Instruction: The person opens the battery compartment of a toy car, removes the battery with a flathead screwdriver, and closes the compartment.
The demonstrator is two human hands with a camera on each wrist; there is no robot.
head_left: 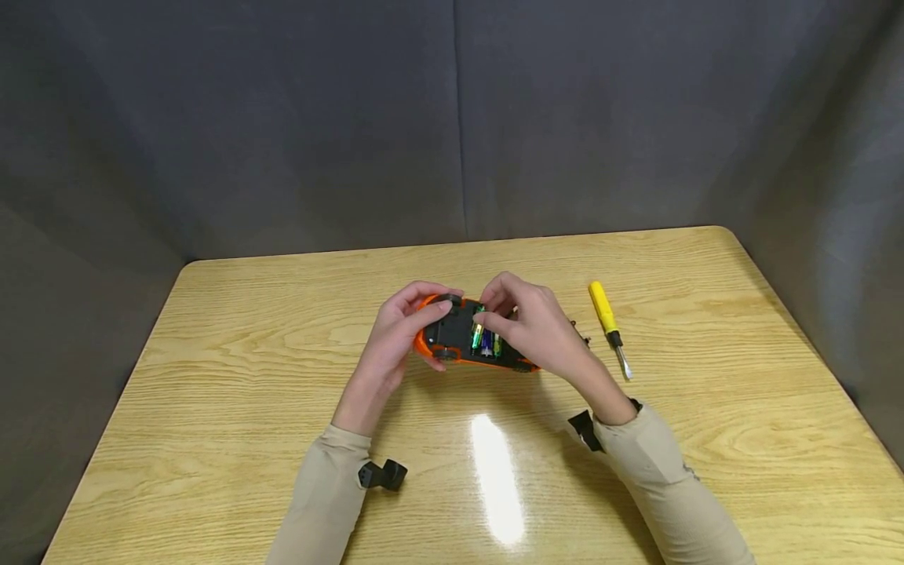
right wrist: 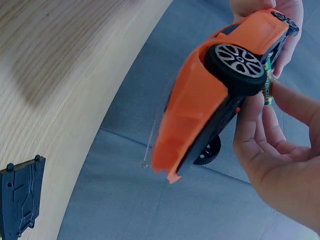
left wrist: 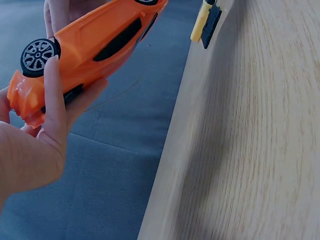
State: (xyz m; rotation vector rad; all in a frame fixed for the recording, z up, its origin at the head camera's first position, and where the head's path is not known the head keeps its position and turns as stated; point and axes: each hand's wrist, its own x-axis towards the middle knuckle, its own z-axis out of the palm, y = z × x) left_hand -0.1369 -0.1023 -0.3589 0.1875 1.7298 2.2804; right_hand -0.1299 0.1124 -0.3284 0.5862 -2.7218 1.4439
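Note:
An orange toy car (head_left: 452,331) is held with its black underside facing up in the head view. My left hand (head_left: 391,337) grips one end of it, thumb on the underside near a wheel (left wrist: 39,56) and fingers beneath the body. In the open compartment of the underside lie several batteries (head_left: 487,342). My right hand (head_left: 542,328) bends over that compartment and pinches a green and gold battery (right wrist: 268,92) between thumb and fingers at the car's side. The right hand covers the car's other end in the head view.
A yellow-handled screwdriver (head_left: 603,306) lies on the wooden table (head_left: 247,377) to the right of the hands. A flat black cover (right wrist: 22,200) also lies there, mostly hidden behind the right hand in the head view. Dark cloth (head_left: 318,125) hangs behind the table and along its sides.

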